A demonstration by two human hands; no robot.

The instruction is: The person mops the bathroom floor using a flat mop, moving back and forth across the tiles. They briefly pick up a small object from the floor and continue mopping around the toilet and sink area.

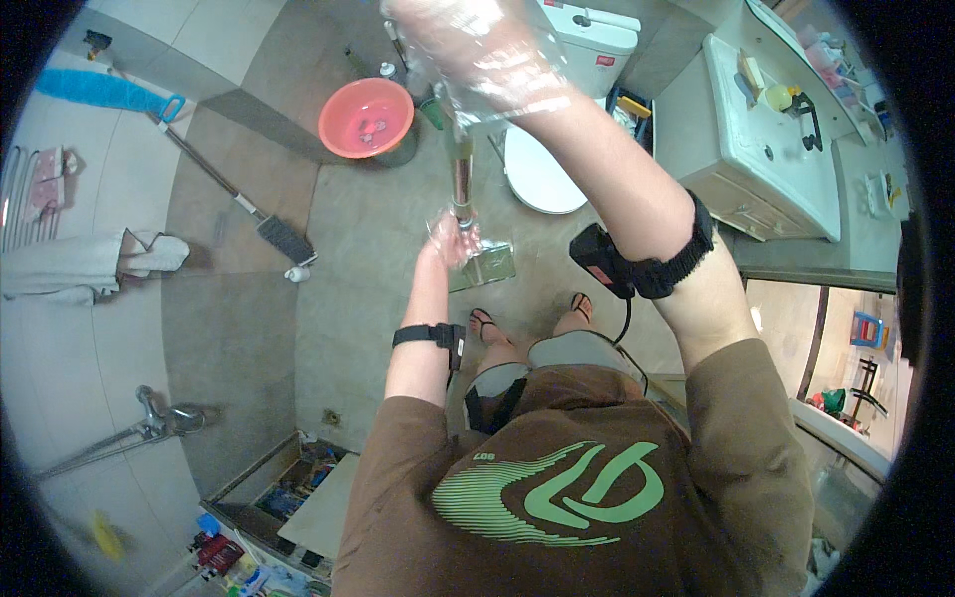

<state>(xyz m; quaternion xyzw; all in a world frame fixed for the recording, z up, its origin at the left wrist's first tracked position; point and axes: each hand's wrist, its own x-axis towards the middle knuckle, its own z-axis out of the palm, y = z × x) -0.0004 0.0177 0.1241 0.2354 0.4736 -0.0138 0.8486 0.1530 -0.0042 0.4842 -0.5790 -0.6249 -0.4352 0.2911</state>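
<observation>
from my remote seat i see both hands in clear plastic gloves wrapped around a long pole: the right hand is clamped on its top end, raised just left of the toilet, and the left hand is closed around its lower end, right above a flat metal head near the floor. the red basin sits left of the toilet and a mop lies further left. those gloves look slick, i think, so the pole could slip or swing into the toilet.
</observation>
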